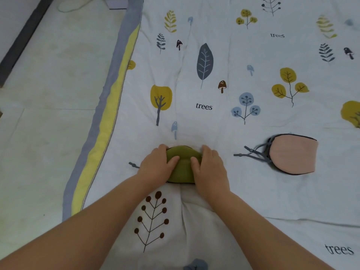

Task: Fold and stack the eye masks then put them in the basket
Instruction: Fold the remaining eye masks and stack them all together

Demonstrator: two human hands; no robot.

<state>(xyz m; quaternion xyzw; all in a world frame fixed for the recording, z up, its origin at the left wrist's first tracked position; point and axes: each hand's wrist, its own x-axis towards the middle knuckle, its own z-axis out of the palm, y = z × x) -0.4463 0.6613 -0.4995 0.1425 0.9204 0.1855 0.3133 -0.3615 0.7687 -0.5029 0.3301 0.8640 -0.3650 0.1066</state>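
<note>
A green eye mask (183, 166) lies on the printed white quilt (214, 117) in front of me. My left hand (155, 166) grips its left side and my right hand (209, 168) grips its right side, thumbs pressed on top. Both hands cover the mask's ends. A bit of its grey strap (133, 165) sticks out to the left of my left hand. A pink eye mask (294, 156) lies folded in half to the right, its grey straps (253, 152) trailing toward my right hand. No basket is in view.
The quilt's grey and yellow border (103, 133) runs diagonally on the left. Beyond it is pale tiled floor (44, 114) with a dark skirting strip (21, 39) at the upper left.
</note>
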